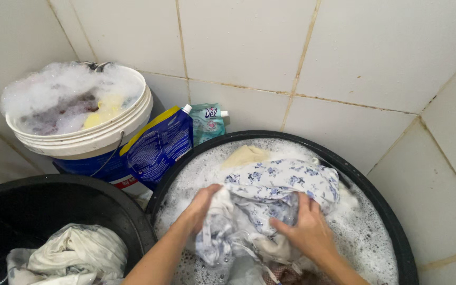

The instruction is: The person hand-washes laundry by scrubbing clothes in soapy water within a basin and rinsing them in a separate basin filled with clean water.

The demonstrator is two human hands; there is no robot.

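Both hands, left point(200, 207) and right point(307, 229), clench a wet white blue-flowered cloth point(270, 195) inside the round black plastic suds-filled basin point(391, 221).

Round black plastic basin point(397, 232) sits right of centre against the tiled wall point(344, 53); white blue-flowered cloth point(281, 184) lies in it, in suds. Left hand point(201, 206) grips the cloth's left side, right hand point(304, 229) its right. Behind-left of the basin: blue detergent pouch point(159, 145), teal refill pouch point(207, 122). Farther left, white plastic bucket point(80, 140). Second black tub point(54, 203) front-left, with crumpled white cloth point(75, 256) in it.
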